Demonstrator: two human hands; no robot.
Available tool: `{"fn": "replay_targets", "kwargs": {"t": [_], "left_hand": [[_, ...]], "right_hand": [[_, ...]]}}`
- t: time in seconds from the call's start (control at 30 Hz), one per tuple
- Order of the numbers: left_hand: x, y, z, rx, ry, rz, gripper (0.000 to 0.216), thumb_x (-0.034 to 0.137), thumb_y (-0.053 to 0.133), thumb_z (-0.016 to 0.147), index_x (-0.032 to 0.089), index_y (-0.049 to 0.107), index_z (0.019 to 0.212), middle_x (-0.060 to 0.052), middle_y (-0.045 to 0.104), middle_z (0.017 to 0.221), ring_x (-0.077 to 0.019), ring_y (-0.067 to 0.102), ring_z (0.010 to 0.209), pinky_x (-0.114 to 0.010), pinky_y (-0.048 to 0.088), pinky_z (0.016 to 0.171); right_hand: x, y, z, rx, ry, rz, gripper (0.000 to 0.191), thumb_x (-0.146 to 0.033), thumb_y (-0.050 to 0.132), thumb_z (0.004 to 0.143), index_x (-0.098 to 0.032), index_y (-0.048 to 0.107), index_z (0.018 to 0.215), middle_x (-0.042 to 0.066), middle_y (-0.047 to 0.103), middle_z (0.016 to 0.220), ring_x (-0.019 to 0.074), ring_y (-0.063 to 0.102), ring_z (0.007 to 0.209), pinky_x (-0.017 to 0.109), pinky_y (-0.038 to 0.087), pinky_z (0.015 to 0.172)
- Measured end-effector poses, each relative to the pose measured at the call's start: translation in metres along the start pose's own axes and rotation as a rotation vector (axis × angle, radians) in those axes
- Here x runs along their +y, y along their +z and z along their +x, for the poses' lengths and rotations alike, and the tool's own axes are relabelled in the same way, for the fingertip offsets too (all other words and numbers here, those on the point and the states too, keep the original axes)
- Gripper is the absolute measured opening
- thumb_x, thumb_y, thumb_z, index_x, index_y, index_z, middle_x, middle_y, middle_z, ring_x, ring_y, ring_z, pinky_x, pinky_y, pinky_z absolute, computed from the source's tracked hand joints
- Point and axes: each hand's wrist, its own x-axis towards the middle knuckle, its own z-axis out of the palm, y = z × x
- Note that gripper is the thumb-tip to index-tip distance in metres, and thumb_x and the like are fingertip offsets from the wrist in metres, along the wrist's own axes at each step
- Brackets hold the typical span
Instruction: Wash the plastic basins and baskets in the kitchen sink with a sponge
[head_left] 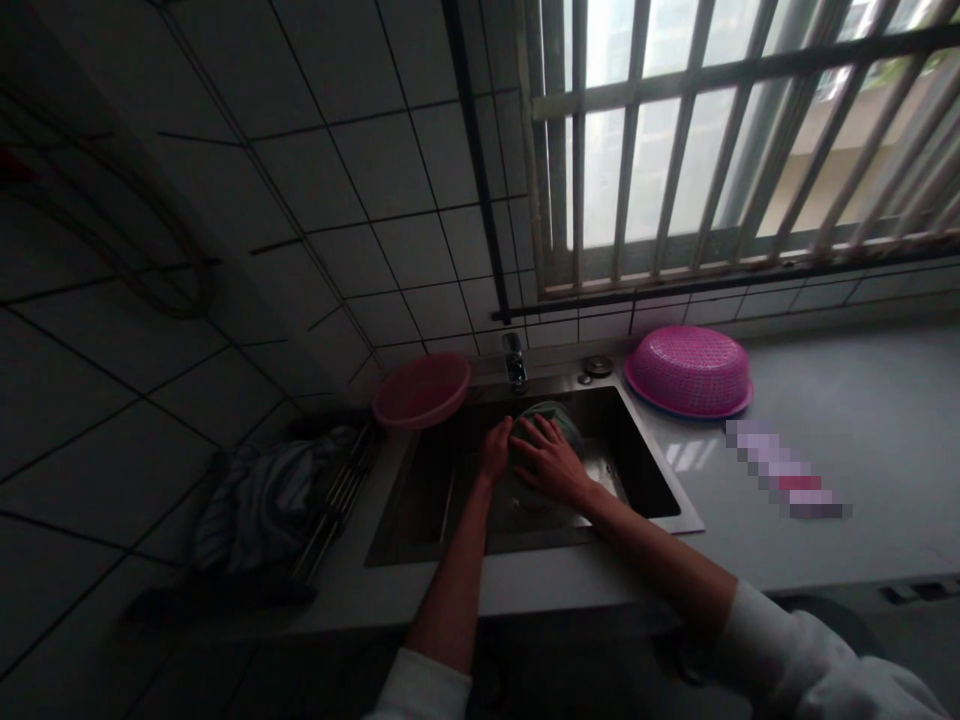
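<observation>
Over the steel sink [652, 480], both hands are on a round, greenish, see-through-looking dish [564, 415]; whether it is a bowl or a lid is too dark to tell. My left hand [495, 452] is closed on its left edge. My right hand [553, 462] lies on the dish with its fingers spread, hiding much of its surface. Behind the dish stands a chrome faucet [514, 362].
A pink basin [421, 390] sits at the sink's back left corner. To the right, an upturned pink basket [690, 370] and a blurred-out item [784, 470] are on the counter [862, 400]. Dark striped cloth [262, 500] and metal rods lie left. A drain strainer [598, 366] rests behind the sink.
</observation>
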Motion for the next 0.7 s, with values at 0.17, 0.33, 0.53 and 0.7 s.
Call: {"fn": "replay_targets", "kwargs": {"t": [0.17, 0.33, 0.53, 0.7], "left_hand": [[0.003, -0.003, -0.002, -0.011, -0.04, 0.021, 0.073, 0.087, 0.049, 0.081, 0.017, 0.07, 0.081, -0.005, 0.07, 0.078, -0.0211, 0.063, 0.077, -0.032, 0.048, 0.072], [0.005, -0.001, -0.005, -0.041, -0.159, 0.037, 0.078, 0.092, 0.042, 0.081, 0.019, 0.068, 0.08, -0.001, 0.06, 0.061, -0.0184, 0.056, 0.059, -0.03, 0.042, 0.059], [0.005, -0.001, 0.0, 0.019, -0.093, -0.024, 0.074, 0.089, 0.053, 0.078, 0.018, 0.073, 0.084, -0.011, 0.077, 0.094, -0.0263, 0.068, 0.097, -0.035, 0.05, 0.086], [0.001, -0.001, 0.0, -0.003, -0.222, -0.088, 0.08, 0.094, 0.049, 0.074, 0.018, 0.071, 0.081, -0.008, 0.074, 0.082, -0.024, 0.066, 0.082, -0.034, 0.05, 0.074]], "right_hand": [[0.029, -0.003, 0.005, 0.082, 0.173, 0.118, 0.051, -0.042, 0.057, 0.102, -0.027, 0.057, 0.151, 0.008, 0.049, 0.162, 0.0301, 0.039, 0.153, 0.052, 0.034, 0.126], [0.051, 0.001, 0.004, 0.142, 0.441, 0.182, 0.053, -0.041, 0.048, 0.105, -0.02, 0.053, 0.154, 0.014, 0.056, 0.155, 0.028, 0.053, 0.143, 0.049, 0.042, 0.121], [0.002, 0.0, 0.0, 0.02, 0.04, 0.006, 0.056, -0.044, 0.069, 0.095, -0.032, 0.06, 0.149, 0.007, 0.04, 0.168, 0.0406, 0.025, 0.158, 0.067, 0.023, 0.127], [0.018, -0.008, 0.003, 0.031, 0.063, 0.087, 0.059, -0.04, 0.071, 0.094, -0.033, 0.058, 0.151, 0.004, 0.044, 0.166, 0.0336, 0.032, 0.156, 0.057, 0.031, 0.127]]}}
